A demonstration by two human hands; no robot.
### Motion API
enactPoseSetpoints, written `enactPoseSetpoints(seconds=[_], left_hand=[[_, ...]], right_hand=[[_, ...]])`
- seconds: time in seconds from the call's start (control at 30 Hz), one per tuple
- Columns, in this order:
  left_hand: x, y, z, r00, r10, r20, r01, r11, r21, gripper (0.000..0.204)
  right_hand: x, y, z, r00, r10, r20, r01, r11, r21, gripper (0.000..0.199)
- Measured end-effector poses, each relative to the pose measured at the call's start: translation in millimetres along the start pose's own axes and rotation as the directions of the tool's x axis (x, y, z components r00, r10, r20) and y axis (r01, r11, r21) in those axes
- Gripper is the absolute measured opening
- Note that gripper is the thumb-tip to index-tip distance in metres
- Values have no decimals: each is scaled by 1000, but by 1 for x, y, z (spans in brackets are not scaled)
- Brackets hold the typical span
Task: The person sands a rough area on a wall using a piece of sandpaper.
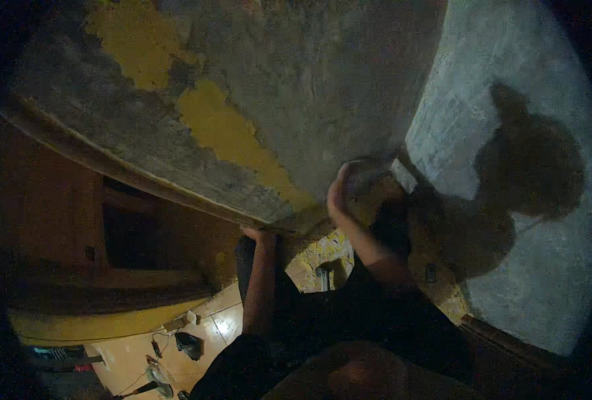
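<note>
My right hand (340, 197) is raised to the grey plaster wall (296, 87), close to the corner. Its fingers curl round, and what they hold, if anything, is lost in dark shadow. Just beyond it a small pale flat piece (404, 176) shows; whether I hold it or it sits on the wall cannot be told. Lower and to the left, my left hand (254, 233) touches the end of a brown ledge (156, 189) under the wall. Its fingers are too small and dim to read. Yellow paint patches (222, 123) run down the plaster towards my hands.
A pale bluish wall (542, 267) with a large shadow stands at the right. Brown wooden panelling (49, 193) lies below the ledge. On the tiled floor (222, 310) are a dark crumpled thing (190, 346), cables and tools. A dark-topped object (325, 269) stands between my arms.
</note>
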State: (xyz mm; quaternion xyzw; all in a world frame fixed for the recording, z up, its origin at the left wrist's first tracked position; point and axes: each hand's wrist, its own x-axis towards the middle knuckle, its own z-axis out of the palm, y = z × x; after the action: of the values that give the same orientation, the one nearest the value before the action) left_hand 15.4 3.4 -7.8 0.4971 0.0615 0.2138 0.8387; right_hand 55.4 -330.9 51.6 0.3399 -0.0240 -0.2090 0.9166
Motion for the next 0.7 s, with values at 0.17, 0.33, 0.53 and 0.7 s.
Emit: enactPoseSetpoints(seconds=[0.17,0.33,0.53,0.7], left_hand=[[8,-26,5,996,-84,-43,80,993,-83,66],[-10,-42,49,993,-118,-24,109,964,-242,65],[-23,3,-9,990,-99,-102,62,945,-321,64],[-15,-39,97,979,-202,17,178,817,-549,64]], right_hand=[[-37,57,45,970,-177,-169,240,828,507,69],[26,-2,72,972,-235,0,226,935,273,68],[-2,68,54,982,13,190,167,-540,-825,69],[196,-92,132,762,-79,643,642,-35,-766,66]])
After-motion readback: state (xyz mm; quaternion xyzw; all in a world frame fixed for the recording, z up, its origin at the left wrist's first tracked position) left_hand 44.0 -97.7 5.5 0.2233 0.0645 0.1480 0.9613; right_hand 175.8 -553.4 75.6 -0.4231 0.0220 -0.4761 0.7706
